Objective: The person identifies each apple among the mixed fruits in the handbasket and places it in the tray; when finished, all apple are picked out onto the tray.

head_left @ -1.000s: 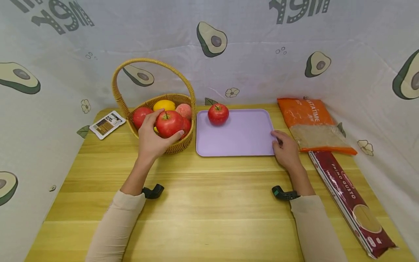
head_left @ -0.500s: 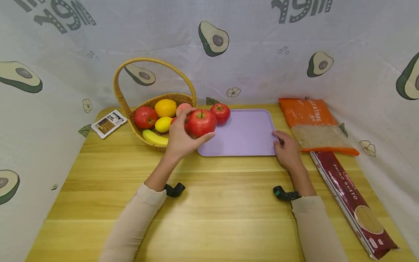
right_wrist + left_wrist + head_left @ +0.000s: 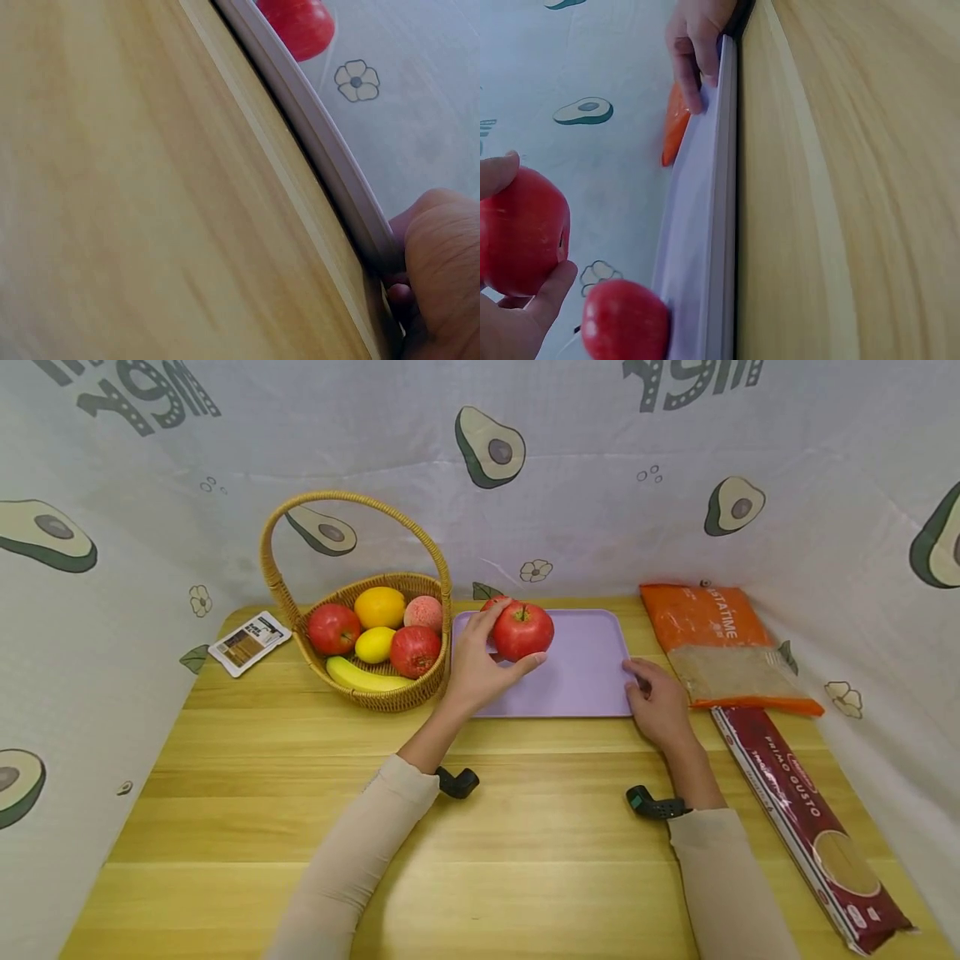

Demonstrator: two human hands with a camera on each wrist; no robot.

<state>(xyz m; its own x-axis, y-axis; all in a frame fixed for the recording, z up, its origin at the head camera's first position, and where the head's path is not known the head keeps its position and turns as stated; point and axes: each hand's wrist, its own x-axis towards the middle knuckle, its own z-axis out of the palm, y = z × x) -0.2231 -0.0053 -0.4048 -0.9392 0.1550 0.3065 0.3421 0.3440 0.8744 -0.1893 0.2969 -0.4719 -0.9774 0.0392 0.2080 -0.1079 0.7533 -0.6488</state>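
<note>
My left hand (image 3: 483, 664) holds a red apple (image 3: 523, 632) between thumb and fingers, above the left part of the lilac tray (image 3: 577, 677). In the left wrist view the held apple (image 3: 525, 232) is apart from the tray, and a second apple (image 3: 626, 322) sits on the tray. That second apple is mostly hidden behind my left hand in the head view. At the tray's right edge my right hand (image 3: 658, 702) grips the rim; the right wrist view shows the tray's side (image 3: 322, 142) running into that hand (image 3: 450, 262).
Left of the tray stands a wicker basket (image 3: 401, 697) with a tall handle, holding apples, a banana, lemon, orange and peach. A white packet (image 3: 250, 643) lies farther left. An orange bag (image 3: 727, 643) and a long maroon pasta pack (image 3: 810, 827) lie at the right.
My left hand has carried the apple rightward from over the basket to over the tray, now covering most of the apple there. My right hand stays at the tray's edge.
</note>
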